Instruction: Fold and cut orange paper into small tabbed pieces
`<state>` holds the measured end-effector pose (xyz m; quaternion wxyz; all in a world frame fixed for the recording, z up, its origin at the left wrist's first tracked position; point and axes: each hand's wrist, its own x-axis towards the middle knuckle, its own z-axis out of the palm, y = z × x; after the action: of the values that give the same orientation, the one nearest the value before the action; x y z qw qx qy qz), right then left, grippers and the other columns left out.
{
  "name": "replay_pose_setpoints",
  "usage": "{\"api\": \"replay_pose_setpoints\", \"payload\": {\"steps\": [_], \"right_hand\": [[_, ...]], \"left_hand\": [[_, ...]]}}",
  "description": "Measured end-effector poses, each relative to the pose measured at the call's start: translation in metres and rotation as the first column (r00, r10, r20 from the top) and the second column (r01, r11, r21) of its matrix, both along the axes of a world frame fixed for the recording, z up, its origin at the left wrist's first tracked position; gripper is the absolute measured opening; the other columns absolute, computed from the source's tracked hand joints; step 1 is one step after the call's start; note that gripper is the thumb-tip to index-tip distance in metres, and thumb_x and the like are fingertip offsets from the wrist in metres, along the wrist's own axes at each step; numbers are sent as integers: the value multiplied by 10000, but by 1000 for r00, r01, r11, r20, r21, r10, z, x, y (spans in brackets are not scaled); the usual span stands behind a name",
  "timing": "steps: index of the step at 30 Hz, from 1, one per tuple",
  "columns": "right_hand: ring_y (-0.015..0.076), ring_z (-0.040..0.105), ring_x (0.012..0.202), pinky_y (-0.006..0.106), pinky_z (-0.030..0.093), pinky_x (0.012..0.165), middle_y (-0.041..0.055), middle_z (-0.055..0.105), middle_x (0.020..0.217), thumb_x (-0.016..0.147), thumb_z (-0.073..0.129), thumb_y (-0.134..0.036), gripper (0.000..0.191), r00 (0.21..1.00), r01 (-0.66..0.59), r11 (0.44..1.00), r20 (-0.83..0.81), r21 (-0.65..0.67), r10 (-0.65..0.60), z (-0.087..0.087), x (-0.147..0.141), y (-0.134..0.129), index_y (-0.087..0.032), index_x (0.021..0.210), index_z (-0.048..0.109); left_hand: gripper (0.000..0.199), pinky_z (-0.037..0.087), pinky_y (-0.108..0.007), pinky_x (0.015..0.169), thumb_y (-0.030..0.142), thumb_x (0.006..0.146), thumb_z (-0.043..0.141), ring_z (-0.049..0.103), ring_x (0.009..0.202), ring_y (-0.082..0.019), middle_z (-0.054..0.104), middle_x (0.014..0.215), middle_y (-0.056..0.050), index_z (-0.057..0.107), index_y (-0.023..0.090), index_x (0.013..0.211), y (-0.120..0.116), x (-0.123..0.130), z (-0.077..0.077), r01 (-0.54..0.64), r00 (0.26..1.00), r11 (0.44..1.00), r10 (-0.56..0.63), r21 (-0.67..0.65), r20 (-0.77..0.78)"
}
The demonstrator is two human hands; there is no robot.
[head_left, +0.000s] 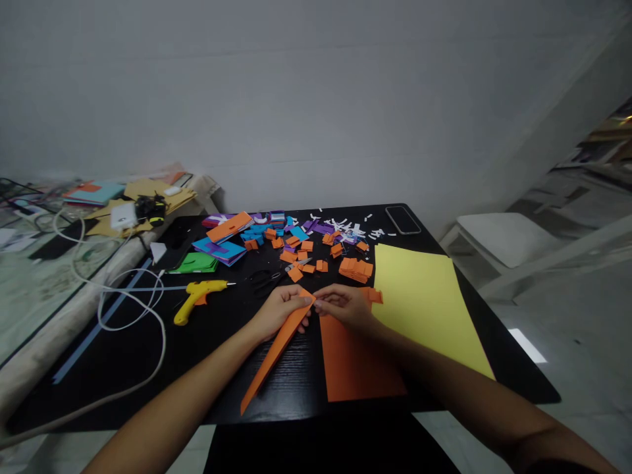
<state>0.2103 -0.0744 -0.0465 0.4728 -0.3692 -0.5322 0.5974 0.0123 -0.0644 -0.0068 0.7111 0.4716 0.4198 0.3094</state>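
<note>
A long folded strip of orange paper (pixel 276 350) slants from my left hand down toward the table's near edge. My left hand (pixel 284 312) pinches its upper end between thumb and fingers. At that same end, the fingertips of my right hand (pixel 345 305) are pressed together on the strip's corner. Beneath my right hand and forearm lies an orange sheet (pixel 348 368), partly covered. Small folded orange pieces (pixel 306 246) are scattered beyond my hands, and a stack of orange pieces (pixel 356 269) sits just past my right hand. Scissors (pixel 299 264) lie among the pieces.
A yellow glue gun (pixel 200 296) with a white cord (pixel 160 349) lies left on the black table (pixel 217 388). Yellow sheets (pixel 424 296) are at right, a phone (pixel 402 220) at the back right. Green paper (pixel 196 263), purple-blue pieces and white scraps (pixel 345 229) lie behind. A white stool (pixel 494 240) stands right.
</note>
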Motion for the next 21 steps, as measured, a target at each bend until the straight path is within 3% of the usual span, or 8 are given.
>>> {"api": "replay_pose_setpoints", "payload": {"steps": [9,21], "right_hand": [[176,763,748,333,646,763,34,794,823,715,909,-404,349,1000,9,1000,-4,14,-9,2,0,-2,-189,961,788],[173,750,679,340,646,726,32,793,785,698,908,-482,372,1000,15,1000,-2,-9,-15,-4,-1,2,-194,906,798]], "left_hand": [[428,562,-213,435,469,689,881,659,498,-122,676,670,-9,653,122,795,0,0,-1,1,1000,1000,-1,-12,16],[405,573,-227,449,446,688,881,660,481,-128,689,656,-20,669,117,792,0,-1,0,21,1000,1000,-21,-22,22]]}}
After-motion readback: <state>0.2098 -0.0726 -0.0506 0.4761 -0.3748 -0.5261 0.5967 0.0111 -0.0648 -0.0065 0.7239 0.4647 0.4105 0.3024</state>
